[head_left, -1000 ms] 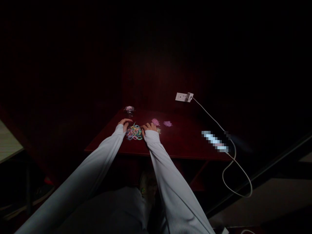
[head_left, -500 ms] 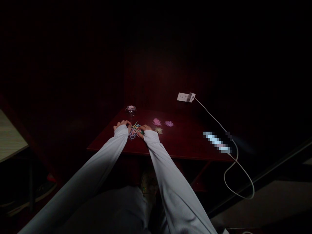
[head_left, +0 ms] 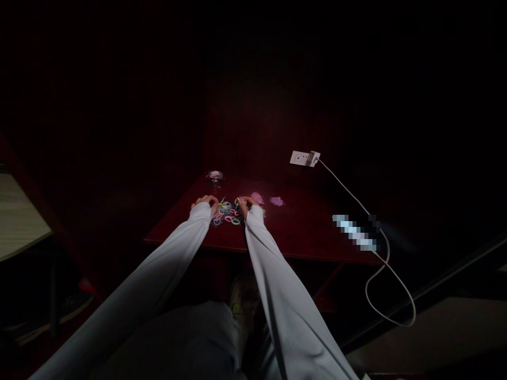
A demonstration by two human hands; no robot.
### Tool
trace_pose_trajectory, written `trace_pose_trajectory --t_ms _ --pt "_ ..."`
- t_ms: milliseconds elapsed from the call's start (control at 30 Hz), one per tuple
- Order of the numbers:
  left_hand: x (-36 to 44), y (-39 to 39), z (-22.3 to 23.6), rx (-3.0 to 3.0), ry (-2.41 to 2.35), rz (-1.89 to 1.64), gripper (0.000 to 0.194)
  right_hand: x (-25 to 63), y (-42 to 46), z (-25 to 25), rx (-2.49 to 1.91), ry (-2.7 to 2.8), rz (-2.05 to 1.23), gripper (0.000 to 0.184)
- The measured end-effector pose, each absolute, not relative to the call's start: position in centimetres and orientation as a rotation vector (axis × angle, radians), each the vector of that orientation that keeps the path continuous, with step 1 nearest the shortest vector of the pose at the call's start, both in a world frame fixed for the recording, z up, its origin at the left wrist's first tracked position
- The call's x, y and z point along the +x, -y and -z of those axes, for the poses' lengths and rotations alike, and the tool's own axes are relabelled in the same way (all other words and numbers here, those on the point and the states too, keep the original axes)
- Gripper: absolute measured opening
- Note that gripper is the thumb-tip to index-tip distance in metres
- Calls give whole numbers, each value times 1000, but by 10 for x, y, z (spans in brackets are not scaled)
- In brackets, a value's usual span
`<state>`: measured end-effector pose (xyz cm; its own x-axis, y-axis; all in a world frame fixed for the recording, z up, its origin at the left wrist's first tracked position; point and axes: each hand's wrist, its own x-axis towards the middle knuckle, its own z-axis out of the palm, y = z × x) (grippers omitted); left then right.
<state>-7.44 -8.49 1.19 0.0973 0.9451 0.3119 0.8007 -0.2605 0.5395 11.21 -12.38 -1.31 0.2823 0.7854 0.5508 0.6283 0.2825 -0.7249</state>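
Observation:
A loose pile of coloured hair ties [head_left: 227, 214], in pink, blue, green and yellow, lies on the dark red table [head_left: 222, 237]. My left hand [head_left: 206, 201] rests at the pile's left edge, fingers curved and apart, with nothing visibly gripped. On the other side, my right hand [head_left: 247, 203] pinches a yellowish hair tie [head_left: 238, 201] at the pile's upper right. Just beyond that hand are a pink heap of small bands [head_left: 257, 197] and a purple heap [head_left: 277, 201]. A pale heap beside it is mostly covered by my right hand.
A clear jar [head_left: 215, 178] with something pink at its top stands at the back left. On the wall, a white socket [head_left: 304, 158] holds a charger. Its cable [head_left: 390, 311] loops past a pixelated object [head_left: 354, 232] at the right and hangs below the table.
My right hand has shifted right and lifted from the pile's middle with a yellowish hair tie. The pile is spread wider and more visible. My left hand stays at the left edge.

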Motion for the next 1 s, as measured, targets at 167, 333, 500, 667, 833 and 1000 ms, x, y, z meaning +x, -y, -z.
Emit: trace_pose_trajectory --t_ms 167,333,500,667,833,1000 --pt "-75 75 -8 2152 -1599 -951 17 114 123 13 -1416 1322 -231 29" --pt "-75 63 3 2111 -1405 -1080 22 111 120 17 -1414 1388 -280 36" --pt "-73 56 11 2094 -1311 -1160 24 108 114 19 -1362 1357 -321 42" --pt "-75 65 6 2175 -1413 -1094 21 116 112 16 -1317 1263 -290 41" --pt "-73 75 5 2386 -1348 -1053 21 145 137 9 -1372 1501 -27 32" --pt "-71 78 12 2694 -850 -877 40 156 164 5 -1642 1588 58 20"
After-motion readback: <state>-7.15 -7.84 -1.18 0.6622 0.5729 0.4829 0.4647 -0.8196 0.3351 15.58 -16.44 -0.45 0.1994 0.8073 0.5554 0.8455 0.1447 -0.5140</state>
